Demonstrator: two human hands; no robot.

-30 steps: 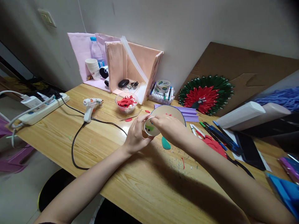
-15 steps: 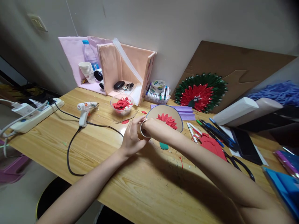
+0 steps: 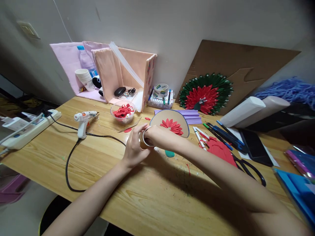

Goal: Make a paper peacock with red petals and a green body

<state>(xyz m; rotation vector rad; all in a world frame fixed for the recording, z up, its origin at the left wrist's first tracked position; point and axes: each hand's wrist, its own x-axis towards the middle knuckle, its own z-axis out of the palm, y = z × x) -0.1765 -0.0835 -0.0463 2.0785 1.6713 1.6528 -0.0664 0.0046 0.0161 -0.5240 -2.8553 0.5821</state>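
Note:
My left hand [image 3: 133, 149] is wrapped round a round, white-rimmed tube [image 3: 145, 143], whose open end faces right. Into that opening reaches my right hand [image 3: 155, 133], its fingers hidden inside, so I cannot see whether they grip anything. Just beyond the hands lies a tan cardboard disc [image 3: 158, 116] with a blue edge, bearing red flower petals [image 3: 172, 126]. A green leaf-shaped piece [image 3: 169, 153] lies just below the disc. Left of the disc is a clear bowl [image 3: 113, 118] with red scraps.
A white glue gun [image 3: 83, 124] stands left, its black cord looping across the table [image 3: 98, 154] towards a power strip [image 3: 31, 131]. Scissors [image 3: 251, 170], red foam pieces [image 3: 219, 150], markers [image 3: 199, 139] and a phone [image 3: 254, 147] lie right. Behind stand a peach box [image 3: 133, 65] and a cardboard sheet [image 3: 236, 59].
The view has shifted slightly, so most things appear a little further left. Both hands keep the same hold, the right one still inside the tube.

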